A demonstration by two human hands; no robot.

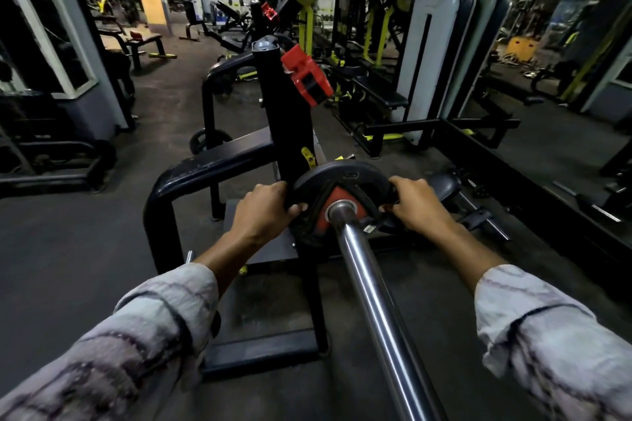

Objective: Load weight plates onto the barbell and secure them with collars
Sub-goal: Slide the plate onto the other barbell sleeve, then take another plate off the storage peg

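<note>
A black weight plate (342, 178) with a red centre sits on the chrome barbell sleeve (372, 287), which runs from the lower right up to the plate's hole. My left hand (265, 210) grips the plate's left rim, fingers curled through a grip slot. My right hand (415, 203) grips the right rim the same way. A red and black collar (307, 76) hangs on the black rack upright (273, 92) just beyond the plate. A second red collar (269, 15) shows further back.
A black rack frame (191, 178) bends round to the left of the plate, with a base plate (266, 328) on the floor below. Benches and yellow machines (306, 31) fill the back. A white padded post (429, 55) and a mirror stand at right.
</note>
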